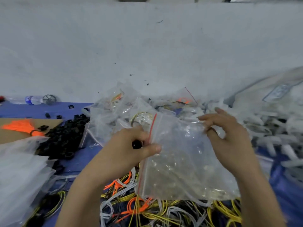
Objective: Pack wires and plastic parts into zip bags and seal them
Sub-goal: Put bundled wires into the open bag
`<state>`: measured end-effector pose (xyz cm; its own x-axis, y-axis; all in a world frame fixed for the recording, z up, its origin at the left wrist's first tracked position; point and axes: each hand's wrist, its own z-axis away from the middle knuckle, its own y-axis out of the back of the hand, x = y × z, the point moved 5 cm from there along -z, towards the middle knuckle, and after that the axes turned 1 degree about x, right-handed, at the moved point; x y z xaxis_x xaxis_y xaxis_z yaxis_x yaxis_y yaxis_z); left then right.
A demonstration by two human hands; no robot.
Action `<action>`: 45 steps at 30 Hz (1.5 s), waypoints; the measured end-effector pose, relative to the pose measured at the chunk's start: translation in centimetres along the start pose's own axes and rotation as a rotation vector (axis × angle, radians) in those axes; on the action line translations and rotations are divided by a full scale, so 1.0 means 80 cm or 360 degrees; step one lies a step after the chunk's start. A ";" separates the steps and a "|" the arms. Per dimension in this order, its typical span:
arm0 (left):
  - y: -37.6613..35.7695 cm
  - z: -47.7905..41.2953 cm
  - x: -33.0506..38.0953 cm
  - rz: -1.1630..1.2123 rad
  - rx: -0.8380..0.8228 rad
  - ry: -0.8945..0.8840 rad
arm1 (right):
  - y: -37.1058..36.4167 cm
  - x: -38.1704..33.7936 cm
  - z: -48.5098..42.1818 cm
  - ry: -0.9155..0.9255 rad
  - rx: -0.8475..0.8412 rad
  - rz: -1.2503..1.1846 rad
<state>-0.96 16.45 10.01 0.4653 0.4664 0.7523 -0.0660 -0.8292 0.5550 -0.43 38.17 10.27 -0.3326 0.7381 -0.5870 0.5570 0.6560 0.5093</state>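
Observation:
A clear zip bag (180,161) with a red seal strip hangs in front of me. My left hand (129,145) pinches its red-striped mouth edge with thumb and fingers and also grips a small black plastic part (136,144). At the bag's far right corner my right hand (227,135) touches the plastic with loosely bent fingers. Below the bag lies a tangle of yellow, orange and grey wires (147,208). A heap of black plastic parts (65,136) sits to the left.
Filled zip bags (124,104) pile up behind the held one. White plastic parts (270,128) spread at the right beside a large sack (278,90). A stack of empty bags (18,169) and an orange wire bundle (21,125) on cardboard lie left; a water bottle (31,99) rests farther back.

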 end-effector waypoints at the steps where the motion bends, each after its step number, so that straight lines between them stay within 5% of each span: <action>1: 0.004 -0.001 -0.006 0.0069 0.0090 0.0032 | 0.000 -0.001 0.000 -0.0006 0.0053 0.0168; 5: 0.030 -0.006 -0.025 0.0139 0.0687 0.0092 | 0.010 -0.026 0.008 -0.0079 0.0281 -0.0124; 9: 0.030 -0.004 -0.016 0.0213 0.0913 0.0083 | -0.034 -0.078 0.027 -0.0181 -0.0448 -0.1087; 16: -0.035 -0.007 -0.008 0.1517 0.0532 0.0531 | -0.066 -0.107 0.042 0.0437 -0.0597 -0.0326; 22: -0.039 -0.010 -0.008 0.1980 0.0270 0.0548 | -0.068 -0.102 0.035 0.0528 -0.0406 -0.0223; 35: -0.050 -0.012 -0.004 0.2114 0.0069 0.0519 | -0.075 -0.079 0.028 0.0561 -0.0429 -0.0178; 45: -0.055 -0.016 -0.019 0.1463 0.0107 0.0602 | -0.056 -0.052 0.020 0.0265 -0.0734 -0.0678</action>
<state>-2.51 19.76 6.86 -0.0542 -0.3082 0.9498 -0.2043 -0.9276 -0.3127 -0.31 31.90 9.46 -0.5864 0.3884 -0.7108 -0.0215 0.8698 0.4930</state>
